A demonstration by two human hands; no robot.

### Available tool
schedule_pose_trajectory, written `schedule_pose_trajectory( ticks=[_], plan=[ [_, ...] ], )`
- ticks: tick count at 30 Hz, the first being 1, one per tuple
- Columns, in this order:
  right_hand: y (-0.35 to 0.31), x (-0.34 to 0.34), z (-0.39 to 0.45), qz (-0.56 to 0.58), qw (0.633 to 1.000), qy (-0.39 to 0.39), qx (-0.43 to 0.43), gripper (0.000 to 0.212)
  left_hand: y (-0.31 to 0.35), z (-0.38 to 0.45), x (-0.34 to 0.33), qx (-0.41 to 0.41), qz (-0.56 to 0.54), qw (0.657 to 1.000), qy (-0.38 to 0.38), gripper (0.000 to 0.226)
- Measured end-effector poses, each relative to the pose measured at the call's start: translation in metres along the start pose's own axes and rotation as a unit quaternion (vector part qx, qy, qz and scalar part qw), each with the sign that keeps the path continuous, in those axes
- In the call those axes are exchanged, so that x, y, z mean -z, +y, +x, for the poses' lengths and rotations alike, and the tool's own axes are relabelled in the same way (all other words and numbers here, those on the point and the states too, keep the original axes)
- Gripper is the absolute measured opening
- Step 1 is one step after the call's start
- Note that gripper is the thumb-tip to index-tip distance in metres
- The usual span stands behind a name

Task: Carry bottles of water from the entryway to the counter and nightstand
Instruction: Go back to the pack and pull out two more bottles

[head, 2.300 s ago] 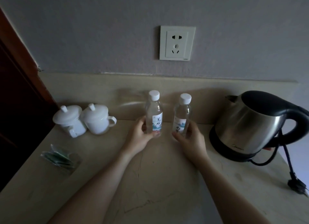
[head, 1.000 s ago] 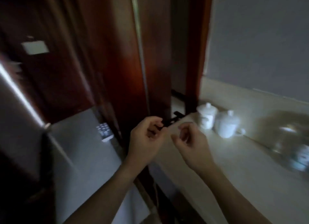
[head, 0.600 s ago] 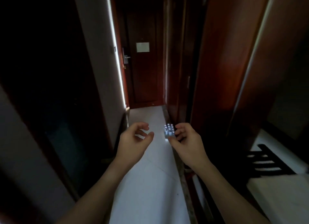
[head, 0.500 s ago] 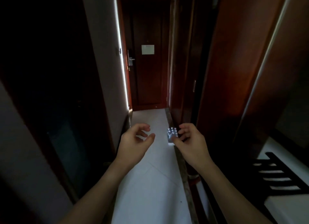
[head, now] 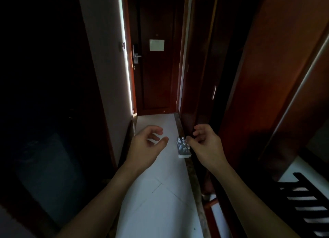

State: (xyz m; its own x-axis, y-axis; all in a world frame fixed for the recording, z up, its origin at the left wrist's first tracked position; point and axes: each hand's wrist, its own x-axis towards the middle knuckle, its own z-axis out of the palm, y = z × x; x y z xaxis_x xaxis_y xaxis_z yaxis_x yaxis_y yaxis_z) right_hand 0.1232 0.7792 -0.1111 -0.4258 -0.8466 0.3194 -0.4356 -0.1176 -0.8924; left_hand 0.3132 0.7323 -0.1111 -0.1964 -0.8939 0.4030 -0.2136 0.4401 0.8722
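Both hands' fingers loosely curled, holding nothing; pack of bottles (head: pixel 183 147) label unreadable

Dim hallway, black edges, pale floor (head: pixel 156 184) catching light

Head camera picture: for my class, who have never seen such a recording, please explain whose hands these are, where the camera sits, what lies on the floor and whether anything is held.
The camera is worn on a person's head and looks forward and down, so the two bare arms are the wearer's own. The left hand and right hand are raised, fingers loosely curled, holding nothing. Ahead runs a dim, narrow hallway with a pale tiled floor ending at a dark wooden door. On the floor by the right wall stands a pack of water bottles, partly hidden behind the right hand.
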Motion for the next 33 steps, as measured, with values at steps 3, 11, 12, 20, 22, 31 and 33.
schedule_pose_trajectory(
  ticks=[3, 11, 12, 20, 22, 31, 33],
  plan=[
    [0.027, -0.02, 0.057, 0.015, 1.0, -0.004, -0.008, 0.035, -0.029, 0.051, -0.02, 0.006, 0.0, 1.0, -0.003, 0.017],
    [0.088, -0.054, 0.244, 0.011, 1.0, -0.019, -0.018, 0.035, -0.089, 0.233, -0.087, 0.014, 0.018, 1.0, -0.011, 0.018],
    [0.092, -0.056, 0.266, 0.009, 0.999, -0.023, -0.021, 0.034, -0.093, 0.254, -0.093, 0.016, 0.021, 1.0, -0.011, 0.018],
    [0.111, -0.074, 0.411, -0.007, 1.0, -0.02, -0.013, 0.035, -0.126, 0.392, -0.129, 0.001, 0.024, 1.0, -0.002, 0.018],
    [0.12, -0.082, 0.442, -0.014, 1.0, -0.02, -0.012, 0.036, -0.14, 0.423, -0.138, -0.002, 0.02, 1.0, 0.002, 0.018],
    [0.173, -0.147, 0.595, -0.048, 0.999, -0.003, -0.015, 0.027, -0.236, 0.583, -0.171, -0.024, -0.005, 1.0, -0.016, 0.019],
    [0.179, -0.163, 0.638, -0.051, 0.999, 0.001, -0.017, 0.032, -0.252, 0.63, -0.177, -0.032, -0.009, 0.999, -0.026, 0.019]
  ],
)
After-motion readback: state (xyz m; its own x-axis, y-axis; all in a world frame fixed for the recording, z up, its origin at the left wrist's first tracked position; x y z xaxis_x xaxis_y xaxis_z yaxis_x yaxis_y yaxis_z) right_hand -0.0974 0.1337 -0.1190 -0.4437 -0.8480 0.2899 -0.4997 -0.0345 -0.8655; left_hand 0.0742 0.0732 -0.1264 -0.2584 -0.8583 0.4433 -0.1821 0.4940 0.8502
